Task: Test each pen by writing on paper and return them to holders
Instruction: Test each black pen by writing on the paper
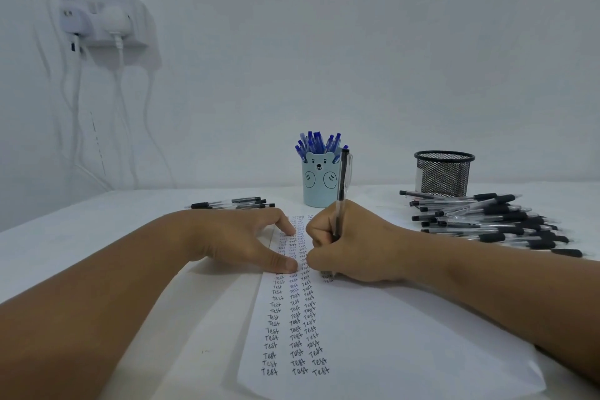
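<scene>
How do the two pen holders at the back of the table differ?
The bear cup is solid pale blue with a drawn face; the mesh holder is black wire you can see through. The bear cup is packed with blue pens; the mesh holder shows no pens. Both stand upright on the table.

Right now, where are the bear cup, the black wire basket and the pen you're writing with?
Pale blue bear-face pen cup (pixel 318 187): head view, front wall below the face.
Black wire-mesh pen holder (pixel 443 176): head view, mesh side.
Black-capped clear pen (pixel 341 187): head view, barrel above the right hand (pixel 352 242).
</scene>
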### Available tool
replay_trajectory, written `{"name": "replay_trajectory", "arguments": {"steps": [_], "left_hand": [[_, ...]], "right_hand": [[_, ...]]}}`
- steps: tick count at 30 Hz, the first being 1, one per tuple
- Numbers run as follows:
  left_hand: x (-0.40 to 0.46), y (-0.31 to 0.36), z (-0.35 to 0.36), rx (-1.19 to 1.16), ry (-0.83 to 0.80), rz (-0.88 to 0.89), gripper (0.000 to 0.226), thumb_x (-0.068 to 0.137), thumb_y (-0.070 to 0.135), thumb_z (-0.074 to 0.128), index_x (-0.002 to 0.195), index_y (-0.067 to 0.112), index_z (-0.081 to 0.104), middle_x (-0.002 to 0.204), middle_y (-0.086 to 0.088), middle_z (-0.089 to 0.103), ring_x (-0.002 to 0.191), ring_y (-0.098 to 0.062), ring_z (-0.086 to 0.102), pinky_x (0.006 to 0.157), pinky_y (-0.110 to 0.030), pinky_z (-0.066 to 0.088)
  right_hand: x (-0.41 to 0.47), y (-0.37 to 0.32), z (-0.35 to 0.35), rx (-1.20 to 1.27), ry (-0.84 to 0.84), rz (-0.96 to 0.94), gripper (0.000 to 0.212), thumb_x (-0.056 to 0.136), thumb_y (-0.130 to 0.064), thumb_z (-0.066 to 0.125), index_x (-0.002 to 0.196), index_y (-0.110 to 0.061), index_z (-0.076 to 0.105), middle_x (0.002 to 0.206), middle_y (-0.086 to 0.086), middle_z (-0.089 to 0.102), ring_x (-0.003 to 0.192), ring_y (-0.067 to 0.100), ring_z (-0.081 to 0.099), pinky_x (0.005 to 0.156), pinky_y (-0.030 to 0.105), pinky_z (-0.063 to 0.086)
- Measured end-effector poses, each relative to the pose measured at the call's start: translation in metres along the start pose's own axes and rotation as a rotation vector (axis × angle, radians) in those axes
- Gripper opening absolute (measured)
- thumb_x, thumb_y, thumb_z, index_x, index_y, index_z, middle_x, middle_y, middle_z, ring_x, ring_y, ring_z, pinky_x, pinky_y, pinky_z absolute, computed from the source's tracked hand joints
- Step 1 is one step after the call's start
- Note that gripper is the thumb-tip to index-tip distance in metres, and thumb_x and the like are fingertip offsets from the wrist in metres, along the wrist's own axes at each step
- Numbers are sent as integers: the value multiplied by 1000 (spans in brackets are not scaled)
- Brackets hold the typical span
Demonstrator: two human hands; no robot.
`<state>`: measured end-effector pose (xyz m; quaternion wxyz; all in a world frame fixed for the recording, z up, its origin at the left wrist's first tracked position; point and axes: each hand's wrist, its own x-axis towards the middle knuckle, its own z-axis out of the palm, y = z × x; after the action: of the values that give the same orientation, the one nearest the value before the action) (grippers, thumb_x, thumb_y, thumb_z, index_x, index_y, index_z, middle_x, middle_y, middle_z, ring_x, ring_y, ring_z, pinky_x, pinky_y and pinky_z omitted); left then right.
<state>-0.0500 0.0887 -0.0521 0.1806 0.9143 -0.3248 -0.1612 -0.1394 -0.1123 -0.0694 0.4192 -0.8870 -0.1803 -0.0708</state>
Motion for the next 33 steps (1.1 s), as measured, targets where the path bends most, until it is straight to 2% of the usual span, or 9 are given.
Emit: {"name": "replay_trajectory", "arguments": {"steps": [4,6,8,11,14,16,19,23,33], "left_hand": [[-3,6,0,1,-4,-8,71,68,65,80,130,48,49,149,19,39,139,-7,35,110,-28,28],[-3,7,0,2,3,-8,68,71,62,80,130,48,49,151,19,38,140,-6,34,111,-27,27],[-3,6,-1,9,5,-10,69,69,67,80,128,50,50,153,21,36,141,-7,32,116,-30,26],[-2,4,-2,9,5,-7,72,64,70,79,127,52,50,153,23,36,141,-7,33,116,-30,25],[-1,3,-2,7,2,1,69,67,68,80,127,50,50,151,23,37,141,-7,34,117,-30,26],[-1,3,-1,4,3,0,70,66,68,79,127,50,50,152,23,36,142,-7,32,116,-30,25],[-2,4,-1,-3,5,-3,72,63,69,77,128,50,50,153,23,35,141,-6,32,111,-27,25],[-2,5,-1,-4,5,-2,68,69,66,79,128,49,50,152,23,36,140,-6,33,109,-26,26],[-2,4,0,-22,1,-6,75,59,69,78,126,50,51,154,22,34,142,-7,31,116,-29,24]], "right_hand": [[2,1,-2,232,127,75,46,92,-15,67,52,-15,44,47,5,42,40,16,37,41,19,31],[5,1,-7,333,182,102,52,99,-26,57,51,-11,48,50,7,44,45,19,37,45,22,32],[8,0,-10,321,229,61,54,102,-23,52,51,-9,43,52,5,39,51,19,35,49,24,32],[12,3,-15,271,335,31,38,101,-25,59,72,-4,45,55,5,38,49,18,37,47,23,33],[12,5,-20,199,416,-5,29,94,-38,67,103,-18,49,54,6,49,40,15,43,40,20,36],[12,7,-23,185,429,-12,25,98,-41,58,114,-24,48,52,6,51,36,13,43,36,19,35],[16,15,-28,124,472,-33,19,105,-37,48,104,-19,55,60,10,51,46,17,44,44,24,38],[20,26,-31,-105,518,-53,19,101,-26,58,94,-11,67,76,9,60,58,14,44,62,29,41],[15,22,-26,-27,445,-25,24,102,-20,53,92,-18,74,72,6,54,54,9,36,50,21,31]]}}
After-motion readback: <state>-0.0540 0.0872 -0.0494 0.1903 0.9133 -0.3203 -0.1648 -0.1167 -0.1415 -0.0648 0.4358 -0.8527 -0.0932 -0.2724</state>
